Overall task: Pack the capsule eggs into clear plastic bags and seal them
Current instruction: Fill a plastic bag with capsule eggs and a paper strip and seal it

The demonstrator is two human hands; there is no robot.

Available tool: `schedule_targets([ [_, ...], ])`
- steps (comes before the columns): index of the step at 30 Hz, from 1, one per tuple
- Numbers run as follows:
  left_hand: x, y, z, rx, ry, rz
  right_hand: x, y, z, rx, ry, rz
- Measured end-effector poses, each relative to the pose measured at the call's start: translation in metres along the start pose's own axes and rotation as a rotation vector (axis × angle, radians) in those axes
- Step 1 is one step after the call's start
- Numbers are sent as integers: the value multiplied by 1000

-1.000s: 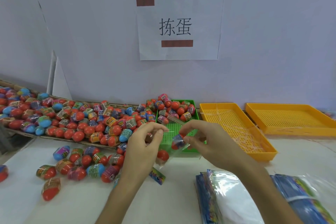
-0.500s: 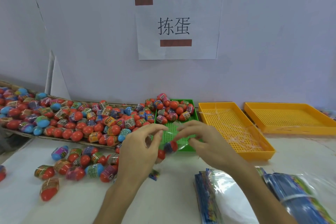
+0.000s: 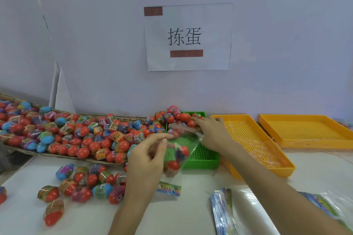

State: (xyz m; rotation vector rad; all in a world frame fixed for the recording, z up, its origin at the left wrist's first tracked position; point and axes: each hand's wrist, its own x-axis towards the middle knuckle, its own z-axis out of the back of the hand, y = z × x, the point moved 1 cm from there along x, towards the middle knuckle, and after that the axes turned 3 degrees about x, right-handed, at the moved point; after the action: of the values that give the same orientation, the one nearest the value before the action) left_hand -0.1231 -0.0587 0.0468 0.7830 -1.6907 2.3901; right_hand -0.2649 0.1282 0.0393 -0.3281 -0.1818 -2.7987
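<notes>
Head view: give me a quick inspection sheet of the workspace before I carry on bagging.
Surface: white table, mostly covered.
Job's things: clear bag held up with at least two eggs inside; loose eggs on the table; egg pile on a cardboard tray; green tray; two yellow trays, nearer one holding clear strips.
Clutter: bag stack; printed card.
Grippers: left hand pinches the bag's top; right hand pinches its far end.
Cables: nothing seen.
Surroundings: wall sign.
</notes>
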Motion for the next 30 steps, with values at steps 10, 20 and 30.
schedule_targets([
  [10, 2, 1, -2, -183, -4, 86, -91, 20, 69, 1106, -415, 95],
  [20, -1, -2, -3, -189, 76, 45, -122, 44, 66, 992, -620, 61],
  [30, -6, -8, -10, -227, 166, -17, -121, 50, 55, 826, -522, 60],
])
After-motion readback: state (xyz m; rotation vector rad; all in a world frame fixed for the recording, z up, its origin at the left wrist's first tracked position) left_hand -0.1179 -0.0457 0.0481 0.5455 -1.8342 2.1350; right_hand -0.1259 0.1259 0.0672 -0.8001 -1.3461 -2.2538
